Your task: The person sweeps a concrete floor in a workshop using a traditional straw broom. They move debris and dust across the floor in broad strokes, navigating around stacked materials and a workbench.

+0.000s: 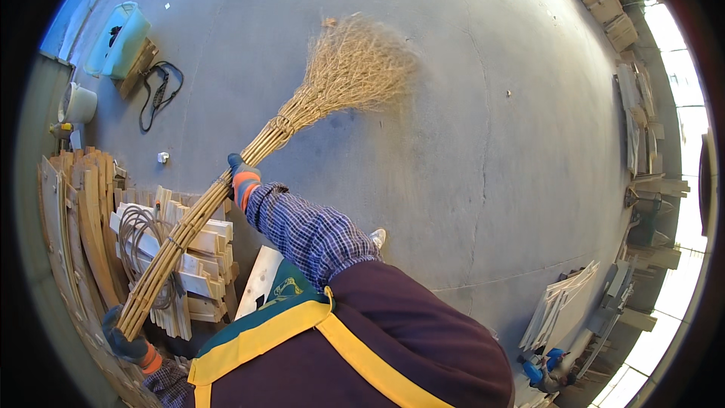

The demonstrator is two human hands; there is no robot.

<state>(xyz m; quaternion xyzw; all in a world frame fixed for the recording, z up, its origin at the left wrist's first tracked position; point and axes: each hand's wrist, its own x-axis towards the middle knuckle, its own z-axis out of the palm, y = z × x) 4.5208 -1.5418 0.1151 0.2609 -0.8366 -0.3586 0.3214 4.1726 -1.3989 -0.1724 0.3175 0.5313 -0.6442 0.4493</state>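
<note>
A long broom [276, 130] made of bundled canes slants across the view, its bushy twig head [359, 64] spread over the grey floor and slightly blurred. Wrapped around the lower end of its handle is my left hand [127, 341], in a dark glove with an orange cuff. Farther up the canes my right hand [243, 175], gloved the same way, grips the handle below the binding. Checked sleeves cover both forearms. The palms and most fingertips are hidden by the gloves and canes.
Stacked wooden boards [204, 245] and a coiled cable [143, 238] lie beneath the handle. A pale green tub [121, 41], a white bucket [78, 103] and a black strap [160, 94] are at far left. Planks [559, 306] and a person in blue [545, 370] appear at lower right.
</note>
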